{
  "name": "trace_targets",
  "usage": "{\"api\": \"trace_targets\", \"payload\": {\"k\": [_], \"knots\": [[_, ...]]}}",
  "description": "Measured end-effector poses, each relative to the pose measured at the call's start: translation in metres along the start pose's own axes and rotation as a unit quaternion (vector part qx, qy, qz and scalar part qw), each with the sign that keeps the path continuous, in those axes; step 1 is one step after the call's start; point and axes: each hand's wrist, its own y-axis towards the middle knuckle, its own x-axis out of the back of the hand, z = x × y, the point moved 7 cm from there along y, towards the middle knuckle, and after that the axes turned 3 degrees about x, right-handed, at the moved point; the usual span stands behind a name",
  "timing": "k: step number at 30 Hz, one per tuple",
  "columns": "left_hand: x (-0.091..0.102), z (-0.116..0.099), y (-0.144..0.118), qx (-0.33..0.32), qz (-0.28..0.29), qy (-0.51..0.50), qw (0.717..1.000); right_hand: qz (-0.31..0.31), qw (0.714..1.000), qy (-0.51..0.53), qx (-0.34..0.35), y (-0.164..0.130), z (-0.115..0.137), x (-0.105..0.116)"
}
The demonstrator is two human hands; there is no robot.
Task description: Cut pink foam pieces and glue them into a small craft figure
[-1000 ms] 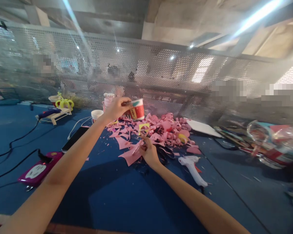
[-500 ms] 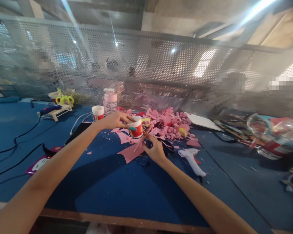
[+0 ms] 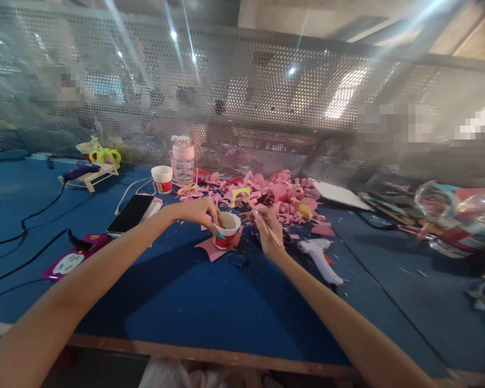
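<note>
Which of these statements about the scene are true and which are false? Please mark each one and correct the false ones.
1. The left hand holds a red and white paper cup standing on a pink paper piece. True.
2. The right hand is empty. False: it holds a thin pink stick-like tool.
3. The white glue gun lies on the blue table, to the right of the right hand. True.
4. The phone lies on top of the pile of pink paper scraps. False: it lies on the table, left of the pile.
</note>
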Motion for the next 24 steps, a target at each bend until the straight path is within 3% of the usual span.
{"api": "trace_targets", "payload": {"k": [7,14,17,21,22,24], "knots": [[-0.007,-0.006,0.0,-0.005,0.0,0.05,0.999,0.123,0.98,0.157,-0.015,-0.013,0.006,-0.032],[-0.002,-0.015,-0.003,0.002,0.004,0.073,0.997,0.125,0.977,0.173,-0.02,-0.017,0.005,-0.038],[0.014,-0.018,-0.006,0.012,-0.047,0.064,0.997,0.126,0.975,0.181,-0.015,-0.016,0.007,-0.038],[0.028,-0.024,-0.006,-0.01,-0.179,0.028,0.983,0.138,0.97,0.2,-0.027,-0.015,0.007,-0.04],[0.024,-0.029,-0.005,-0.036,-0.191,0.033,0.98,0.14,0.969,0.203,-0.027,-0.015,0.007,-0.04],[0.007,-0.035,0.002,-0.068,-0.156,0.068,0.983,0.131,0.971,0.201,-0.022,-0.012,0.003,-0.038]]}}
